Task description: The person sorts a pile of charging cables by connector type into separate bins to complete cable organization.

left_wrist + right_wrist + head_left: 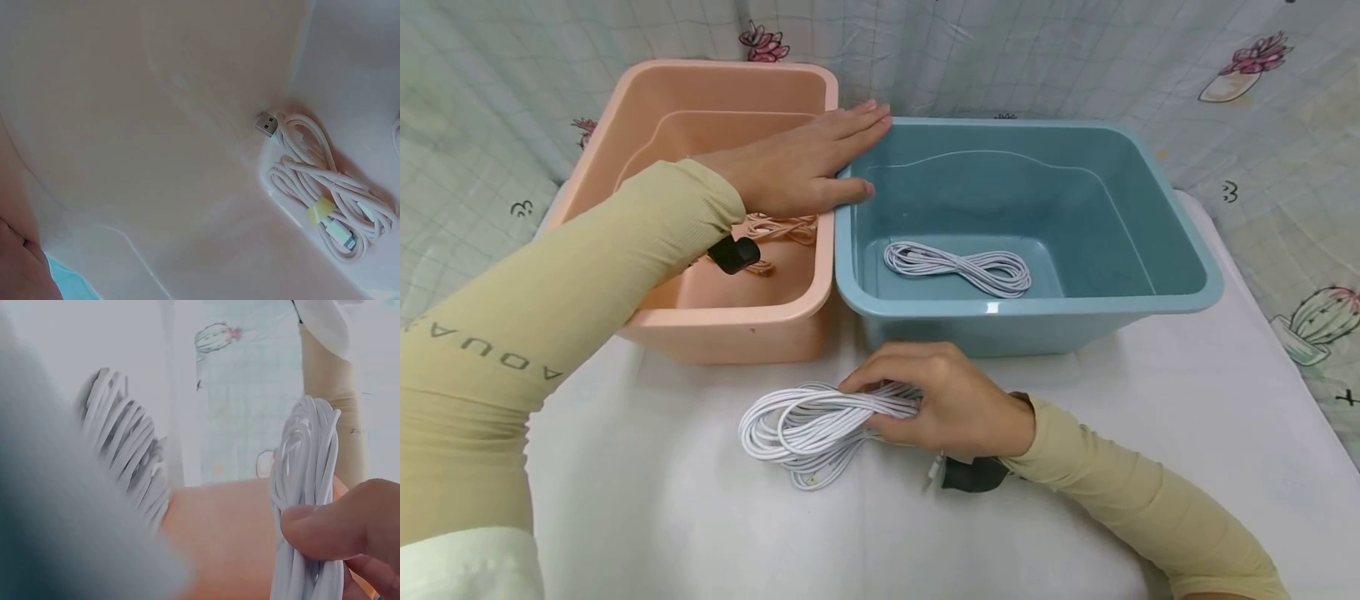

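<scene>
My right hand [958, 400] pinches a coiled white cable [812, 421] between thumb and fingers, in front of the two bins. In the right wrist view the thumb presses across this held coil [306, 450], and a second white coil [125, 434] lies on the table to its left. From the head, that second coil shows partly below the held one. My left hand [808, 162] rests with straight fingers over the adjoining rims of the peach bin [730, 315] and the blue bin [1037, 305]. One white figure-eight cable bundle [958, 268] lies on the blue bin's floor.
Peach cables [782, 229] lie in the peach bin, partly hidden by the left forearm. One pale cable [337, 194] there has a USB plug [267, 124] and a yellow tie [320, 211]. A patterned curtain [1000, 58] hangs behind the bins. White cloth [700, 517] covers the table.
</scene>
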`<state>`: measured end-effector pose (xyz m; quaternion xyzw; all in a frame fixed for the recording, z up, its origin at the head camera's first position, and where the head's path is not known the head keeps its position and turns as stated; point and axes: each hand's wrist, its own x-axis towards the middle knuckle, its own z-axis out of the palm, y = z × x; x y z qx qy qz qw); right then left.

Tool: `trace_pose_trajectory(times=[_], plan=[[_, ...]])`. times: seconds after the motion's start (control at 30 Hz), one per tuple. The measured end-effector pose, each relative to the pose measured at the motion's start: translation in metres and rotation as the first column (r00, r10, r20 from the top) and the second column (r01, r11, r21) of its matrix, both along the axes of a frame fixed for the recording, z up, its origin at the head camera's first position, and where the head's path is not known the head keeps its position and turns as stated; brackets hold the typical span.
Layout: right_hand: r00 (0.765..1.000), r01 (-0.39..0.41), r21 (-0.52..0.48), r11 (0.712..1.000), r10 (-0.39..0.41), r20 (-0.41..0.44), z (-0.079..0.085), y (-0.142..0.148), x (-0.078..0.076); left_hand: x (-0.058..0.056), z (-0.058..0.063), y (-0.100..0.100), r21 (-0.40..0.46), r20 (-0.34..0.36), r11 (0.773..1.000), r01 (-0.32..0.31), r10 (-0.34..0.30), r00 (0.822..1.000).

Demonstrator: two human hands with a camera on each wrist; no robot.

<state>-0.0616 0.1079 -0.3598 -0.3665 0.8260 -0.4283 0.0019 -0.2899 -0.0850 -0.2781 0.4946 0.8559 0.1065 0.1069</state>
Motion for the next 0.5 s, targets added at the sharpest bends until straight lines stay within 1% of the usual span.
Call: trace_pose_trajectory(times=[0.23,0.5], plan=[[0.998,0.024,-0.010,1.000,-0.024,0.054,0.006,0.003,0.000,0.000,0.000,0.002,0.001,-0.006,1.000,0.002,-0.002,1.000],[0.995,0.014,-0.052,0.999,-0.009,0.102,0.011,0.004,0.003,0.001,0.000,0.001,-0.004,0.005,1.000,-0.001,0.001,1.000]])
